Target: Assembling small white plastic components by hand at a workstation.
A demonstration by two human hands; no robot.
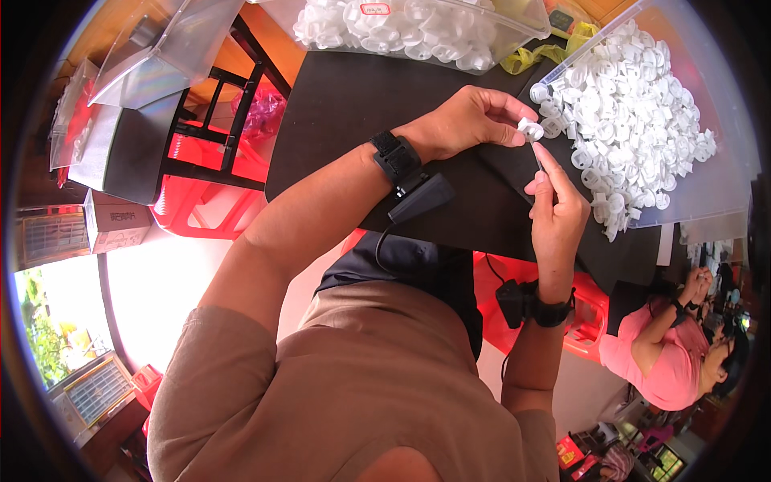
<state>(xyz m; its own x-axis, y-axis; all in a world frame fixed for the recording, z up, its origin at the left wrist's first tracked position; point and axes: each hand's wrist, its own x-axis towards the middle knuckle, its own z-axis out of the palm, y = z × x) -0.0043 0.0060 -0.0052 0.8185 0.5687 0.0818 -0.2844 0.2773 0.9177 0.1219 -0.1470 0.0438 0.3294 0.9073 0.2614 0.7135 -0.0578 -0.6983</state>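
Between the thumb and forefinger of my left hand (484, 118) is a small white plastic part (530, 128), roughly ring-shaped. My right hand (554, 202) closes on a slim, dark, pointed tool (539, 160); its tip meets or nearly meets the underside of the part, and most of its handle is hidden by my fingers. Both hands are raised over the black table (337, 112). Just right of them, a heap of similar white plastic parts (634, 112) fills a clear plastic bin (719, 189), some spilling at its near edge.
Another clear bin (522, 30) of white parts stands at the table's far side, with a yellow plastic bag (534, 58) beside it. Red stools (197, 205) are at left and under the table. Lower right, a person in pink (662, 353) sits nearby.
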